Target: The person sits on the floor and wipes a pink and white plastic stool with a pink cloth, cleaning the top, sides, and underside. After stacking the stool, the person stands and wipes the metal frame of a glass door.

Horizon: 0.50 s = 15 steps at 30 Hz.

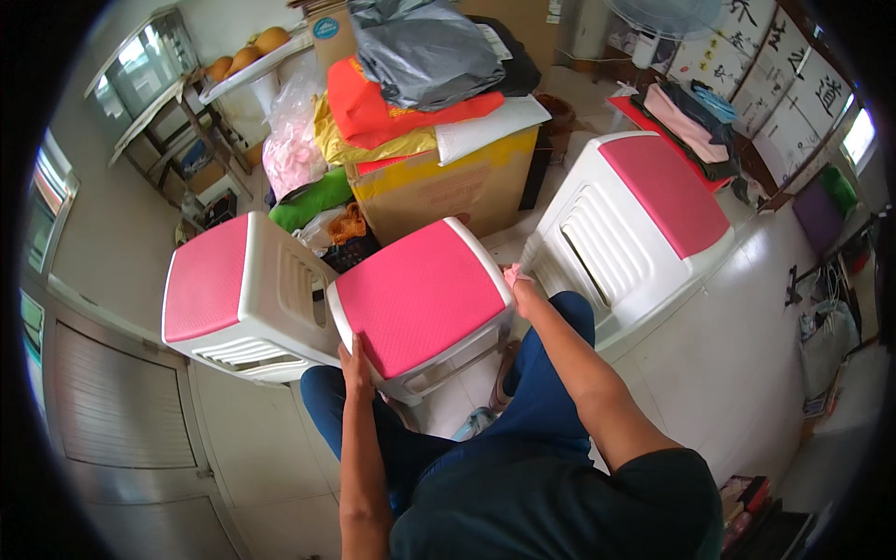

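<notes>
A white plastic stool with a pink textured seat (pixel 423 297) stands between my knees. My left hand (pixel 357 367) is on its near left edge, thumb up by the rim. At its right side is my right hand (pixel 519 283), with a small pink cloth (pixel 516 275) between the hand and the stool's edge; the fingers are partly hidden. Another pink-topped white stool (pixel 210 280) stands on the left, close against the middle one. To the right is a further pink and white stool (pixel 609 224), its slatted side facing me.
Beyond the stools, a cardboard box (pixel 441 192) carries a grey plastic bag (pixel 427 56) and red and yellow packaging. Folded clothes (pixel 689 122) lie on a red surface behind the right stool. A metal door (pixel 126 399) is at the left.
</notes>
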Tool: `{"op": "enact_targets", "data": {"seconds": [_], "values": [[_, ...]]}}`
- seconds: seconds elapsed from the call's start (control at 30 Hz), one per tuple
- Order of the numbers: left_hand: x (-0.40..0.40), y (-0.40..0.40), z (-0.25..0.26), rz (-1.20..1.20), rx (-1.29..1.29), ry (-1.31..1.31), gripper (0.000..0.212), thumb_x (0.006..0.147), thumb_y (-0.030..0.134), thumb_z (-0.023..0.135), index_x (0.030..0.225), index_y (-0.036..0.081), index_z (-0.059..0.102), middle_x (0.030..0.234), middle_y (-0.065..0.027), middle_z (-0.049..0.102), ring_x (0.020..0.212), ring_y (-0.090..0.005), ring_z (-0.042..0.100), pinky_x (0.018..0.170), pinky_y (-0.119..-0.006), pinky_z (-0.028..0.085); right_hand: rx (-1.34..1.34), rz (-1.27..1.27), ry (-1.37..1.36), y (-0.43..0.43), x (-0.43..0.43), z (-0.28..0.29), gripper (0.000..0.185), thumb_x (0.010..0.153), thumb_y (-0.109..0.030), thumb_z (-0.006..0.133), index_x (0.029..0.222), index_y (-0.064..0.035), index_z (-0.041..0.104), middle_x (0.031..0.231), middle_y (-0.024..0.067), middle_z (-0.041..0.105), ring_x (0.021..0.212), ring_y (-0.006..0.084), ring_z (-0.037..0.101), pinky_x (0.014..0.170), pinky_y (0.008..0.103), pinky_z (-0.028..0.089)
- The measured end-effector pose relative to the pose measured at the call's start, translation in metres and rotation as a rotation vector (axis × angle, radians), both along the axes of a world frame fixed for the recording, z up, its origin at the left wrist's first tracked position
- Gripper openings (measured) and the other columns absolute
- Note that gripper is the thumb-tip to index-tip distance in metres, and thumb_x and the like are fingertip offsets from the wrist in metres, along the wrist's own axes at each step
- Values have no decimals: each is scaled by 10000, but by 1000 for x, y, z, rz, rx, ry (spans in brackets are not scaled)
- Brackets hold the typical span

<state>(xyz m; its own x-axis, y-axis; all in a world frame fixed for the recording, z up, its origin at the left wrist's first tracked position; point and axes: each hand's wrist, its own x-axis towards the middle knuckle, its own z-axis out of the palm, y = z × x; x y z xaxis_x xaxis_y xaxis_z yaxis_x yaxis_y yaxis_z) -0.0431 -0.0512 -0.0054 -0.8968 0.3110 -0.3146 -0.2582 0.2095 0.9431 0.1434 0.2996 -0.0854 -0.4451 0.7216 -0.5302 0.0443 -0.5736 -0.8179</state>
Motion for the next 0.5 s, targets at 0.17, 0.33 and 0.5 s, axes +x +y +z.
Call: {"op": "enact_targets", "data": {"seconds": [0.17, 0.33, 0.5], "values": [[24, -31, 20, 38, 290, -29, 497, 939, 353, 565, 1310, 45, 443, 1167, -114, 560, 1039, -219, 557, 888, -352, 458, -89, -35, 279, -35, 4, 52, 259, 955, -306, 492, 1027, -95, 624, 981, 30, 657, 842, 152, 623, 760, 326, 500], [54, -54, 94, -77, 407, 110, 540, 971, 312, 520, 1405, 33, 364, 1300, -112, 505, 1184, -212, 489, 1010, -348, 384, -82, 46, 521, -66, 38, 168, 439, 993, -350, 347, 1206, -26, 552, 1170, 79, 643, 1039, 179, 618, 936, 309, 467], [81, -56, 188, -184, 579, 349, 636, 1006, 451, 384, 1469, 27, 281, 1448, -123, 377, 1327, -229, 368, 1112, -386, 269, -20, 205, 1084, -26, 76, 189, 320, 991, -258, 396, 1169, -37, 545, 1119, 81, 629, 1021, 192, 611, 877, 310, 509]]}}
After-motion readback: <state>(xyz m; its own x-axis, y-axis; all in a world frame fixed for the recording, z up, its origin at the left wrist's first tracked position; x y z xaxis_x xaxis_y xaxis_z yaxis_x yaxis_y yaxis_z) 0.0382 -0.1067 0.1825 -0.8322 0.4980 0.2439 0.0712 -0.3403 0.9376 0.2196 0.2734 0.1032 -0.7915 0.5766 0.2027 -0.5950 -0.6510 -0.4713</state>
